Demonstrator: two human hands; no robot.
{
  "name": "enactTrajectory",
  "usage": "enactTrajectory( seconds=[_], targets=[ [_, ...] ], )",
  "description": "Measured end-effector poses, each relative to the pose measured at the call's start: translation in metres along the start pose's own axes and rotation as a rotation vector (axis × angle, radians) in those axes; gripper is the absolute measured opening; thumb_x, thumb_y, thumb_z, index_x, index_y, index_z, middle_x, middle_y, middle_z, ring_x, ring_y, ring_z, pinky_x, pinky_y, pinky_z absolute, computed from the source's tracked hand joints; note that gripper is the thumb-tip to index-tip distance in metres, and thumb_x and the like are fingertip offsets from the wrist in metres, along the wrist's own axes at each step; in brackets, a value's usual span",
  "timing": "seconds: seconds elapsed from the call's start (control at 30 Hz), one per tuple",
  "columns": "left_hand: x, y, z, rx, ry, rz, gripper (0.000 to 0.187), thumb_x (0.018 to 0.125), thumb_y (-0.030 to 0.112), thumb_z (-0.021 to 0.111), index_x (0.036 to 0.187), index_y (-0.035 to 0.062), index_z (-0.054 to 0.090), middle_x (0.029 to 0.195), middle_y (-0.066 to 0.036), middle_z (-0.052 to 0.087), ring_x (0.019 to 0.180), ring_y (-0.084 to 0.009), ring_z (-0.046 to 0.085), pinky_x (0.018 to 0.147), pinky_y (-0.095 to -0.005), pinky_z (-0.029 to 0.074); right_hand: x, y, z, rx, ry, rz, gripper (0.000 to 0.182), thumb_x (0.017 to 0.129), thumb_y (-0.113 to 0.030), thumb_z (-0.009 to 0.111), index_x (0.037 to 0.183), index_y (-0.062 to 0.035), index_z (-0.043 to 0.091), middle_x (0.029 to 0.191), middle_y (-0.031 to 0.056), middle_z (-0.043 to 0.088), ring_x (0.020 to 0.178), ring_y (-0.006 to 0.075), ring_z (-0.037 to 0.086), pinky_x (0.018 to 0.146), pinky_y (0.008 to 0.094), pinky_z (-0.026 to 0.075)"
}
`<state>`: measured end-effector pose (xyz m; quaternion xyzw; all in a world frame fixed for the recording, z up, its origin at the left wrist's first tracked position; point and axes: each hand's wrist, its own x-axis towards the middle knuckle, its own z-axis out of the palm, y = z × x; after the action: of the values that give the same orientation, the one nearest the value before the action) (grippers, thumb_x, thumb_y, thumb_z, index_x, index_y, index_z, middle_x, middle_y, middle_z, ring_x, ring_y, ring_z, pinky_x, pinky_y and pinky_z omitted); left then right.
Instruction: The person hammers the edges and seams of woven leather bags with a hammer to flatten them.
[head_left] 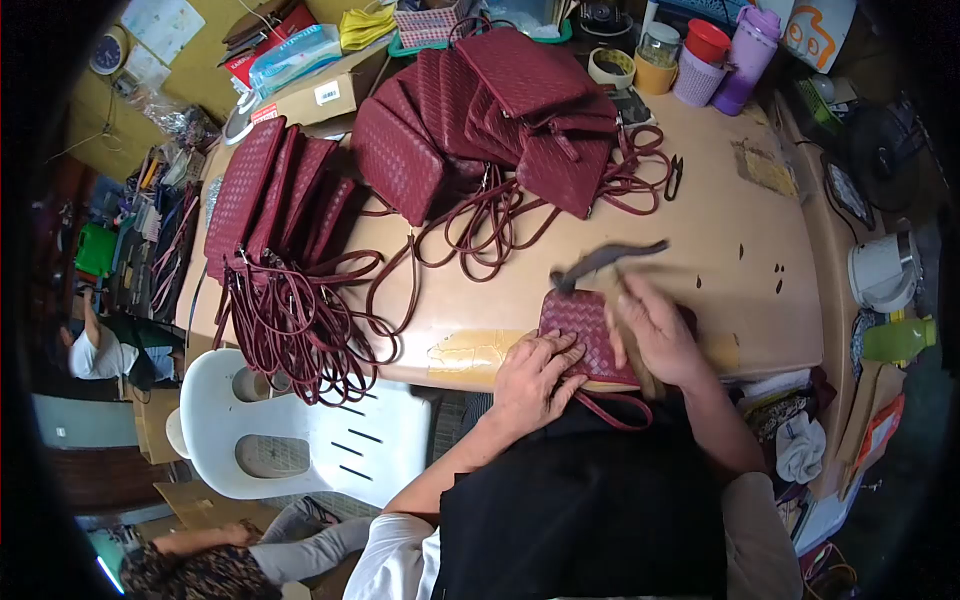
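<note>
A small maroon pouch (590, 318) with a woven pattern lies at the table's near edge, its wrist strap (625, 422) hanging over the front. My left hand (538, 382) grips the pouch's left side, fingers bent over the top and thumb along the near edge. Closed round the wooden handle of a claw hammer (612, 260), my right hand (660, 335) is above the pouch's right part. The hammer is blurred by motion. Its dark striking face overlaps the pouch's far left corner in this view.
Maroon woven bags (400, 150) are piled at the back, more stand at the left with tangled straps (300, 330). A white chair (350, 440) is left of me. Cups and a purple tumbler (748, 60) stand at back right. Thread snips (675, 178) lie near the straps. Two people are at left.
</note>
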<state>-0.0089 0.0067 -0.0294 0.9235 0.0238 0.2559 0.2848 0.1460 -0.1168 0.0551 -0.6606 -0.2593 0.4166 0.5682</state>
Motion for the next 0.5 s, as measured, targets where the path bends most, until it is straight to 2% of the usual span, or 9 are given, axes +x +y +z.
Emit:
enactTrajectory(
  seconds=[0.03,0.07,0.1,0.17,0.2,0.37,0.43,0.47,0.5],
  targets=[
    [0.000,0.000,0.000,-0.003,0.004,-0.002,0.042,0.073,0.021,0.078,0.112,0.0096,0.066,0.113,-0.007,0.063,0.105,-0.0283,0.058,0.089,-0.0390,0.046,0.003,-0.006,0.004,-0.125,0.170,-0.089,0.021,0.104,-0.021,0.039,0.106,-0.0017,0.047,0.071,0.0018,0.049,0.059,0.0066,0.049,0.055,0.0247,0.045],
    [0.001,-0.001,0.000,-0.003,0.010,-0.001,0.042,0.073,0.021,0.078,0.111,0.0094,0.067,0.113,-0.007,0.063,0.105,-0.0281,0.058,0.090,-0.0389,0.046,0.009,-0.006,0.008,-0.225,0.288,-0.133,0.022,0.103,-0.022,0.042,0.106,-0.0005,0.046,0.074,0.0109,0.056,0.062,0.0199,0.059,0.057,0.0335,0.048],
    [0.002,-0.001,-0.001,-0.007,0.011,0.002,0.042,0.073,0.021,0.078,0.111,0.0094,0.067,0.113,-0.007,0.063,0.105,-0.0281,0.058,0.090,-0.0389,0.046,0.017,0.007,0.008,-0.227,0.292,-0.133,0.022,0.103,-0.022,0.042,0.106,-0.0005,0.046,0.074,0.0109,0.056,0.062,0.0199,0.059,0.057,0.0335,0.048],
    [0.003,0.000,-0.001,0.015,0.016,0.012,0.039,0.072,0.021,0.078,0.108,0.0092,0.067,0.112,-0.007,0.063,0.103,-0.0282,0.058,0.088,-0.0384,0.047,0.034,0.037,0.007,-0.794,0.348,-0.367,0.025,0.099,-0.023,0.048,0.108,0.0002,0.044,0.083,0.0213,0.062,0.075,0.0395,0.063,0.064,0.0462,0.049],
    [0.003,0.001,0.000,0.012,0.020,0.009,0.039,0.072,0.021,0.078,0.108,0.0092,0.067,0.112,-0.007,0.063,0.103,-0.0282,0.058,0.088,-0.0384,0.047,0.034,0.031,0.008,-0.879,0.187,-0.223,0.029,0.096,-0.024,0.053,0.111,-0.0012,0.045,0.095,0.0278,0.062,0.089,0.0496,0.058,0.074,0.0544,0.046],
    [0.001,0.002,-0.003,-0.004,-0.017,-0.037,0.038,0.076,0.022,0.075,0.110,0.0071,0.066,0.112,-0.007,0.062,0.108,-0.0278,0.057,0.093,-0.0405,0.045,0.026,-0.013,0.027,-0.954,0.092,-0.239,0.031,0.094,-0.026,0.056,0.111,-0.0020,0.046,0.097,0.0268,0.061,0.095,0.0438,0.060,0.081,0.0528,0.046],
    [0.000,0.003,-0.002,-0.006,-0.021,-0.048,0.037,0.076,0.022,0.075,0.109,0.0070,0.066,0.112,-0.007,0.062,0.108,-0.0279,0.057,0.093,-0.0404,0.045,0.033,0.001,0.029,-1.123,0.083,-0.329,0.028,0.094,-0.026,0.055,0.106,-0.0014,0.047,0.092,0.0240,0.063,0.088,0.0412,0.064,0.078,0.0519,0.049],
    [0.001,0.002,-0.002,-0.011,-0.019,-0.049,0.037,0.076,0.022,0.075,0.109,0.0069,0.066,0.111,-0.007,0.062,0.108,-0.0279,0.057,0.093,-0.0404,0.045,0.041,0.011,0.021,-1.176,0.004,-0.173,0.026,0.094,-0.025,0.055,0.102,-0.0017,0.048,0.086,0.0205,0.065,0.081,0.0396,0.066,0.072,0.0504,0.052],
    [0.001,0.002,-0.003,-0.010,-0.022,-0.043,0.037,0.076,0.022,0.075,0.109,0.0069,0.066,0.111,-0.007,0.062,0.108,-0.0279,0.057,0.093,-0.0404,0.045,0.048,0.018,0.007,-1.147,0.009,-0.289,0.026,0.094,-0.025,0.054,0.100,-0.0009,0.049,0.081,0.0188,0.065,0.076,0.0406,0.066,0.066,0.0490,0.052]
  ],
)
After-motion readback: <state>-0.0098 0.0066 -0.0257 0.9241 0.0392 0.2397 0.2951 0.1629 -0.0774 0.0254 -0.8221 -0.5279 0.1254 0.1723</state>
